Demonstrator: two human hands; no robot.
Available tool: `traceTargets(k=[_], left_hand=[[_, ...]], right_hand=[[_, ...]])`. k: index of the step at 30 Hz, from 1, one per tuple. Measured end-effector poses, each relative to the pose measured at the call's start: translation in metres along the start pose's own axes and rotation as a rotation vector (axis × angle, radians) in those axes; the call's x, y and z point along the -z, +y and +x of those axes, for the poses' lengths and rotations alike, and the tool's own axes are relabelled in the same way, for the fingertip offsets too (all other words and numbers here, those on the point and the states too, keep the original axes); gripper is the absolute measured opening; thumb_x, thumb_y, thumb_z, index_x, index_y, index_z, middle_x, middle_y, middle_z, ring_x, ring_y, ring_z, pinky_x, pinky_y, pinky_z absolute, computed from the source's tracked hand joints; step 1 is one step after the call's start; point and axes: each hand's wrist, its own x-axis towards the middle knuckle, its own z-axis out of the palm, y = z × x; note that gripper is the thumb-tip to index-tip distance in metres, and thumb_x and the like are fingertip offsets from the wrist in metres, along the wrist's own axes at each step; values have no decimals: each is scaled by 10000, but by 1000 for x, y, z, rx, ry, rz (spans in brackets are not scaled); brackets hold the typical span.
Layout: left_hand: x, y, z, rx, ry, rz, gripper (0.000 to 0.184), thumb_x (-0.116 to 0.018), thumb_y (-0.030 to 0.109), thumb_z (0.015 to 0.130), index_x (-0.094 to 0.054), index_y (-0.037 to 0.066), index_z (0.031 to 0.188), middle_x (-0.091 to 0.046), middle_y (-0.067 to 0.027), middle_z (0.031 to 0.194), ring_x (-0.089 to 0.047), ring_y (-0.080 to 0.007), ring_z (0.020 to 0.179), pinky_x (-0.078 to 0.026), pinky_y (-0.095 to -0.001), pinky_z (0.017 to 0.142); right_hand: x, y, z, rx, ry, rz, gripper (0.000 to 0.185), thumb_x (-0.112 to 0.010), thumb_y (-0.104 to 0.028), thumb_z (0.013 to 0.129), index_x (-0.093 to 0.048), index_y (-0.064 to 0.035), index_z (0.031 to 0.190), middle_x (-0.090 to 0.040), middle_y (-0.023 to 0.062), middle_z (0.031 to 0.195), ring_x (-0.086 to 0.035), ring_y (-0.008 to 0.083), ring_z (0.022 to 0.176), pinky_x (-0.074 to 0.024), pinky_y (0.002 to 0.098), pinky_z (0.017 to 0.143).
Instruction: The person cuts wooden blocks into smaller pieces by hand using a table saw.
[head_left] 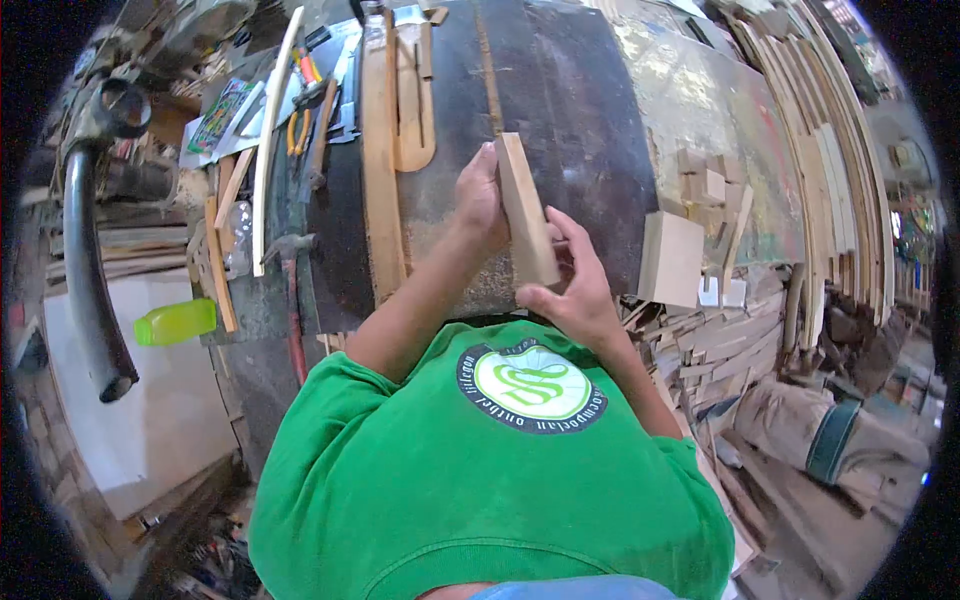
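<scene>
A pale wooden block [525,215] is held up on edge over the dark worktop [590,120], between my two hands. My left hand [483,200] is closed on its far left side, thumb up near the top end; the fingers behind the wood are hidden. Around the near end, my right hand [582,285] grips with the thumb below and the fingers along the right side. A larger square-faced wooden block [672,258] stands to the right of my right hand. Left of my left hand lies a long wooden strip [382,190].
Several small wood blocks [708,185] sit at the right. On the left are a hammer [290,250], pliers [298,130], a long white strip [277,140] and a green bottle [175,322]. Long boards [835,150] line the far right; scrap wood [725,340] is piled below.
</scene>
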Motion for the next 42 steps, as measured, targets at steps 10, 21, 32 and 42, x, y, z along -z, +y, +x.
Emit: traceTargets(k=[10, 21, 32, 42], left_hand=[[33, 7, -50, -827, 234, 1474, 635, -660, 320, 993, -430, -32, 1470, -557, -250, 1412, -541, -380, 1337, -429, -462, 1131], [0, 36, -52, -387, 211, 924, 638, -538, 187, 1087, -262, -39, 1617, -559, -147, 1441, -543, -201, 1290, -429, -343, 1114], [82, -9, -53, -189, 270, 781, 558, -575, 284, 1077, -392, 5, 1525, -657, -81, 1221, -659, -166, 972, -574, -347, 810], [97, 17, -135, 177, 295, 1053, 447, -628, 209, 1042, -573, -57, 1396, -732, -109, 1098, -694, -151, 936, -564, -313, 846]], right_hand=[[50, 17, 39, 50, 308, -42, 596, -718, -41, 843, -513, -18, 1402, -633, 116, 1179, -641, 216, 1084, -544, 362, 937], [-16, 34, 43, 76, 12, -104, 587, -757, -82, 930, -520, -20, 1464, -663, 57, 1138, -645, 139, 997, -555, 306, 883], [-66, 94, 82, -6, 192, 124, 434, -724, -95, 939, -615, 31, 1341, -740, 108, 1043, -682, 145, 941, -561, 326, 847], [-113, 177, 152, -169, -43, 63, 366, -705, -136, 956, -653, 44, 1271, -753, 139, 1122, -721, 181, 1010, -567, 335, 909]])
